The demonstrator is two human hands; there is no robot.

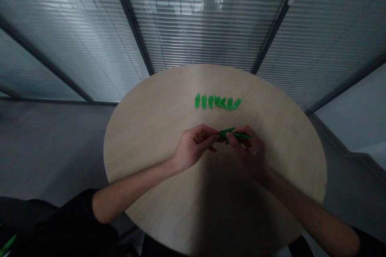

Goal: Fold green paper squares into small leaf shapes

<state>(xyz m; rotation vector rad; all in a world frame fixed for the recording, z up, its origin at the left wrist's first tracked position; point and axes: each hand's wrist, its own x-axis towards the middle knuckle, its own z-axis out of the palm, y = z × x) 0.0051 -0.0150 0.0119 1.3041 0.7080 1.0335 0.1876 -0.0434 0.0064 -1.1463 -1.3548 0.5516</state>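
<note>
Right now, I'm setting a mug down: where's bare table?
Bare wood lies left of the green leaf shapes on the round table, and behind them. It is crowded at that row and between the left hand and right hand.

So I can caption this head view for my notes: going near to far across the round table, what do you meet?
left hand and right hand holding a green folded strip → row of small green leaf-shaped pieces → the table's far rim → slatted blinds
</note>
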